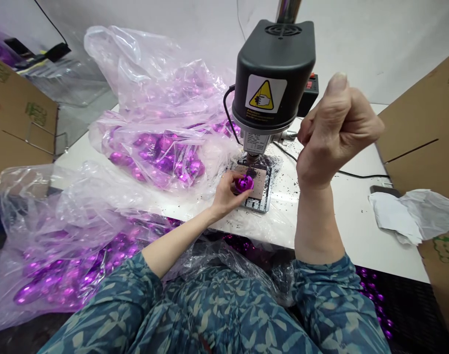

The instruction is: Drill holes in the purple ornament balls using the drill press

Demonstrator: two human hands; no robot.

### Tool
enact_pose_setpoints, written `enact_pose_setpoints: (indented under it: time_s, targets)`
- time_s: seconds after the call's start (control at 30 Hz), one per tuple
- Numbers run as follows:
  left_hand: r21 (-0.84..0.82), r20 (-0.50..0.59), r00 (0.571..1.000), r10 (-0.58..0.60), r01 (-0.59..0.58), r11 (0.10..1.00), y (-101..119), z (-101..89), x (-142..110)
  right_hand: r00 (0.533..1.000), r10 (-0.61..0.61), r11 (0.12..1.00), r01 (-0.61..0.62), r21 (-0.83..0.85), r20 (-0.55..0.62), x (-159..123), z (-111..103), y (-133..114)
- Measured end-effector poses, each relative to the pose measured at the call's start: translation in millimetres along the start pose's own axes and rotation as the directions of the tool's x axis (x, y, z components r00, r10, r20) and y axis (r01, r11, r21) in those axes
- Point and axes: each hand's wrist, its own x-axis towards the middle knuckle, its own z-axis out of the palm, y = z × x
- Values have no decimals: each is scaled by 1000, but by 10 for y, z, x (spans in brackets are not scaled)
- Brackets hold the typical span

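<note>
left hand [230,192]: on purple ball [244,184] | right hand [335,128]: raised beside drill press [274,78]

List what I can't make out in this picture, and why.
All in the head view:
- Outer end of the metal lever: hidden in the right hand.
- Far side of the shiny purple ball: partly covered by the left hand, otherwise turned away.
- Tool tip below the chuck: too small and dark.
- Print on the silver label: too small.
- Top of the metal post: cut off by the upper edge.
</note>
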Motion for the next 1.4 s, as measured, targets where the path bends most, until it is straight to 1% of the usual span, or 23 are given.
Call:
enact_pose_setpoints:
  time_s: [0.07, 0.1, 0.17, 0.2, 0.23, 0.3, 0.33, 0.4, 0.43, 0.47, 0.57, 0.6, 0.67, 0.73, 0.77, 0.83, 0.9, 0.93, 1.03, 1.1, 1.23, 1.27, 1.4]
  targets:
    - [-49, 97, 982, 162, -158, 986, 176, -81, -263, 1000, -5, 1000, 5, -3, -18, 25, 23, -7]
    - [-106, 163, 955, 248, -233, 967, 257, -120, -430, 1000, -7, 1000, 7, 27, -27, 20, 33, -20]
    - [-203, 312, 873, 374, -324, 924, 371, -183, -799, 998, -6, 992, 14, 129, -64, 1, 51, -61]
    - [-213, 405, 822, 401, -341, 916, 394, -203, -983, 997, 2, 984, 12, 177, -80, -8, 60, -85]
    - [-187, 501, 769, 397, -352, 917, 394, -212, -1154, 996, 11, 977, 9, 213, -92, -13, 69, -106]
    - [-67, 661, 681, 315, -364, 929, 336, -202, -1424, 991, 15, 969, 17, 245, -131, -15, 86, -127]
    - [-4, 715, 649, 259, -367, 930, 293, -188, -1510, 989, 10, 968, 27, 250, -145, -14, 93, -126]
    - [65, 761, 624, 180, -350, 935, 210, -162, -1563, 986, 2, 963, 42, 265, -164, -12, 101, -104]
    - [62, 751, 638, 170, -324, 944, 177, -159, -1525, 985, 3, 959, 46, 279, -172, -15, 102, -88]
    - [37, 711, 681, 176, -287, 957, 150, -169, -1442, 986, 10, 956, 39, 290, -166, -20, 99, -72]
    - [-60, 458, 870, 181, -174, 983, 56, -286, -949, 988, 31, 953, 17, 301, -154, -47, 81, -43]
    - [-56, 389, 906, 166, -156, 986, 4, -354, -722, 988, 33, 955, 14, 297, -153, -56, 75, -39]
    - [-10, 321, 939, 123, -126, 992, -130, -515, -234, 987, 42, 957, 4, 290, -152, -72, 67, -34]
    - [207, 333, 943, -10, -63, 976, -277, -681, 221, 987, 35, 953, 14, 304, -155, -83, 64, -24]
    - [339, 364, 928, -85, -47, 940, -342, -759, 412, 987, 20, 947, 32, 319, -159, -87, 62, -16]
    - [585, 414, 882, -226, -67, 808, -434, -897, 695, 988, -13, 939, 66, 338, -157, -96, 54, -1]
    - [749, 427, 843, -327, -128, 650, -468, -1022, 847, 989, -19, 945, 65, 321, -144, -109, 37, 7]
    - [800, 417, 837, -354, -153, 580, -465, -1084, 884, 991, -10, 952, 50, 302, -133, -116, 27, 7]
    - [873, 362, 858, -365, -175, 454, -410, -1264, 901, 992, 0, 962, 35, 272, -129, -135, 8, -5]
    - [890, 336, 858, -389, -153, 430, -369, -1358, 876, 990, -2, 959, 42, 280, -142, -140, 9, -14]
    - [890, 375, 769, -517, -142, 434, -377, -1402, 811, 990, 14, 952, 31, 305, -142, -141, 23, -27]
    - [887, 379, 767, -518, -142, 439, -398, -1387, 797, 990, 17, 951, 26, 307, -137, -141, 26, -28]
    - [870, 337, 852, -401, -119, 478, -455, -1308, 757, 988, -24, 954, 69, 290, -156, -145, 24, -12]
